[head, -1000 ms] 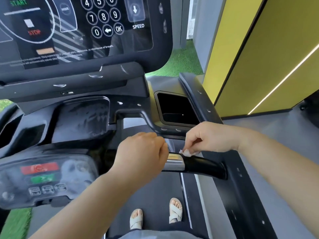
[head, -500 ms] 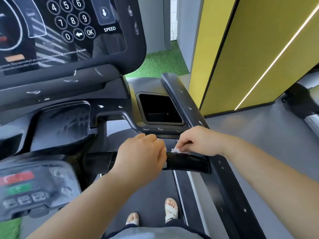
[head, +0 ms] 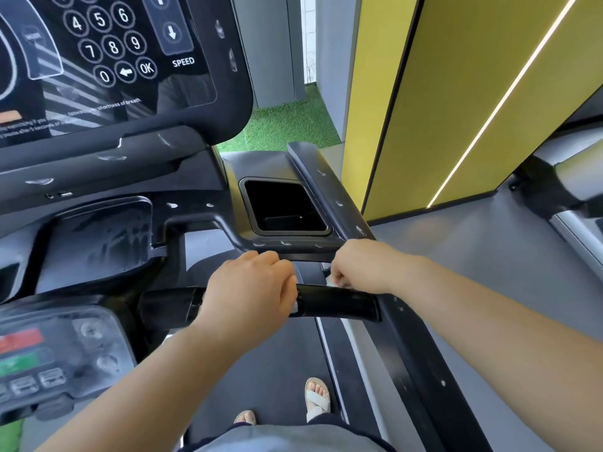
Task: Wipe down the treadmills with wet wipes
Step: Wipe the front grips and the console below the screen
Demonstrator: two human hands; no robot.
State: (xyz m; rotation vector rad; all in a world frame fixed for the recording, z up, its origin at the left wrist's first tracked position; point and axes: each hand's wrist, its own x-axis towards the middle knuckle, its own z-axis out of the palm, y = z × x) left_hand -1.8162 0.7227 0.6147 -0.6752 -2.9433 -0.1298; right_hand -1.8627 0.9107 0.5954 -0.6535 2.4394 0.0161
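I stand on a black treadmill (head: 202, 220) and look down at its console. My left hand (head: 251, 290) is wrapped around the black cross handle (head: 336, 303), covering its metal sensor. My right hand (head: 362, 265) sits just behind the handle's right end, fingers pinched on a small white wet wipe (head: 331, 282), of which only a sliver shows. The wipe touches the top of the handle near the right side rail (head: 401, 324).
A touch screen (head: 107, 57) with a keypad rises at the upper left. A dark cup holder (head: 284, 207) lies right of centre, a button panel (head: 49, 353) at the lower left. A yellow wall (head: 456, 93) and another machine (head: 561, 190) stand to the right.
My right hand with the wipe has slid along the handle toward the right rail. My left hand has kept its grip, now hiding the metal sensor. The view has shifted.
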